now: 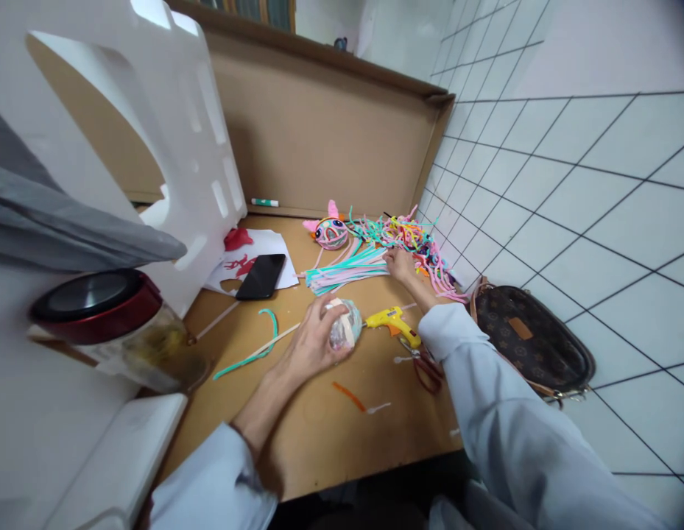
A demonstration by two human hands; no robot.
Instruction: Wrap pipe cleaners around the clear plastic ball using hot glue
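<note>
My left hand point(315, 340) is wrapped round a clear ball point(350, 327) with pale strips on its surface, held low over the table. My right hand point(400, 263) is farther off, its fingers curled at the right end of a bundle of pink, white and turquoise pipe cleaners point(347, 271); whatever is between the fingertips is hidden. A yellow hot glue gun point(394, 322) lies between my hands, its nozzle towards the ball. Behind the bundle sits a finished-looking ball figure point(330, 232) with eyes and pink ears.
A tangled heap of pipe cleaners point(408, 234) lies by the tiled wall. Red-handled scissors point(428, 372) rest near my right sleeve. At left are a black phone point(261, 277), a turquoise pipe cleaner point(247, 361) and a lidded jar point(148, 331). A brown bag point(532, 335) stands at right.
</note>
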